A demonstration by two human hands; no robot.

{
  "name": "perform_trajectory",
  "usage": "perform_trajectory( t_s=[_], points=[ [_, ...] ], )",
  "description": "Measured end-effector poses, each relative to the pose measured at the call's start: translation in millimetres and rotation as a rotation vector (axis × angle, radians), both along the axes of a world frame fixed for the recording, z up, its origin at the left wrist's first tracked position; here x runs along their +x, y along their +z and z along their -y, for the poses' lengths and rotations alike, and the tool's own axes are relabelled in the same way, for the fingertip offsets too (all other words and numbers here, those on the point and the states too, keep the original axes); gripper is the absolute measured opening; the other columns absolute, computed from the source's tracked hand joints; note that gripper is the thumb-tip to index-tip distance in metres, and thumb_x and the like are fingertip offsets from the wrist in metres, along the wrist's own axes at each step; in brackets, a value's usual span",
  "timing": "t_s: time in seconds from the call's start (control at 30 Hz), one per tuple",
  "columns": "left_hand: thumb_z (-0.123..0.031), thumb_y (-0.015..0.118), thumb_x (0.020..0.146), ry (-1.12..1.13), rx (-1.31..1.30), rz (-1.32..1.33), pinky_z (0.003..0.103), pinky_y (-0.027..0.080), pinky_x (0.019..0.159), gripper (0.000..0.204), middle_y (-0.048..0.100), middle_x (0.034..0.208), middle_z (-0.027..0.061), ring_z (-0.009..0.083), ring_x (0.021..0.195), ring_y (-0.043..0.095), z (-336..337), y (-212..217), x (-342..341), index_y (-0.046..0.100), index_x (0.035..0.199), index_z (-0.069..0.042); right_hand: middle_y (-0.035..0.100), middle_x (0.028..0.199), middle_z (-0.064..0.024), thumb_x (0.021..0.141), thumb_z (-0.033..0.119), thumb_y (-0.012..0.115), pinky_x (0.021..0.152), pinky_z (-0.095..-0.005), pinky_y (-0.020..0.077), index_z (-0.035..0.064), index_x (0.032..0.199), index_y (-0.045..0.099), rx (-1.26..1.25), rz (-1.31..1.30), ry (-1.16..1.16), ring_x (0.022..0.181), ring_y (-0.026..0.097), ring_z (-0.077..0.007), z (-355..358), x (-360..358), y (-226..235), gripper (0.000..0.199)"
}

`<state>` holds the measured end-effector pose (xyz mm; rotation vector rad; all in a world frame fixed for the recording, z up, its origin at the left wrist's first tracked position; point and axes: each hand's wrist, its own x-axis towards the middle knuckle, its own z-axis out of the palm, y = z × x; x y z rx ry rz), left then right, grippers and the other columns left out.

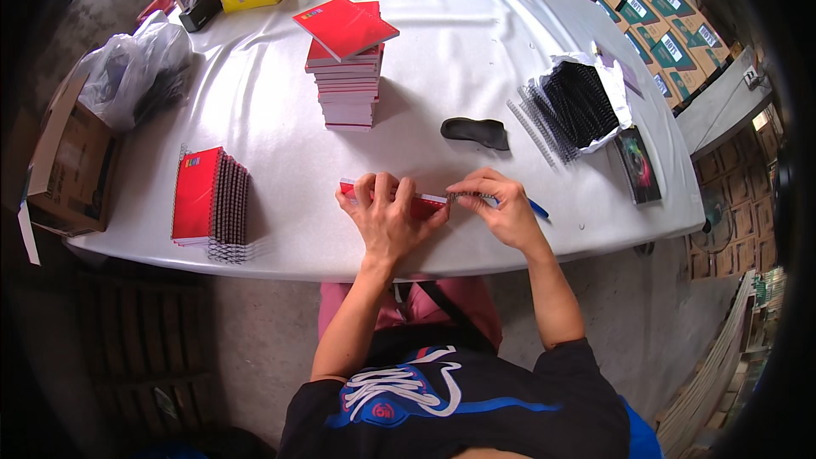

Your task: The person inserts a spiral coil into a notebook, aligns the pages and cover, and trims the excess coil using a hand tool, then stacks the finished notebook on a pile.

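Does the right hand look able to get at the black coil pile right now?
Probably yes: between the right hand and the black coil pile lie only low, loose coils. Its fingers seem busy with a thin coil, though, which may need releasing first.

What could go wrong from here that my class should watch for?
The dark coil may bend or slip, since the right hand pinches it at the end of the red notebook that the left hand holds. The tall stack might topple if bumped: its top notebook sits askew. The loose coils could tangle.
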<state>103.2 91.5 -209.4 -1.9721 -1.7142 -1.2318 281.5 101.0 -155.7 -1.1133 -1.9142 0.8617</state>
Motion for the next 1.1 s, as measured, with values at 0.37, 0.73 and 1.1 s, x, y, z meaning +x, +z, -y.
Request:
perform_trajectory(
  t_s=[0.37,0.73,1.1],
  points=[
    [-0.061,0.074,0.056,-0.034,-0.013,-0.043,0.055,0.028,0.086,0.054,0.048,0.087,0.0037,0.0260,0.095,0.045,1,1,-4,0.057,0.073,-0.013,0.060,0.076,-0.0019,0.093,0.014,0.055,0.054,-0.0201,0.0411,0.0024,0.105,0.058,-0.257,0.005,0.157,0.061,0.051,-0.0057,-5,-3,11,0.017],
    [-0.062,0.070,0.061,-0.044,-0.058,-0.073,0.053,0.027,0.086,0.050,0.049,0.087,0.0011,0.0208,0.094,0.047,4,1,-8,0.058,0.080,-0.017,0.062,0.083,-0.0069,0.089,0.016,0.062,0.053,-0.0244,0.0450,-0.0001,0.102,0.062,-0.424,-0.055,0.091,0.058,0.054,-0.0075,0,-4,19,0.021],
    [-0.057,0.078,0.056,-0.106,-0.106,0.076,0.042,0.035,0.085,0.056,0.049,0.088,0.0073,0.0273,0.094,0.046,6,12,-19,0.056,0.077,-0.009,0.059,0.116,-0.0131,0.090,0.019,0.054,0.092,-0.0366,0.0434,0.0057,0.114,0.060,0.123,0.408,0.041,0.107,0.057,-0.0296,-70,27,3,0.029]
  ],
)
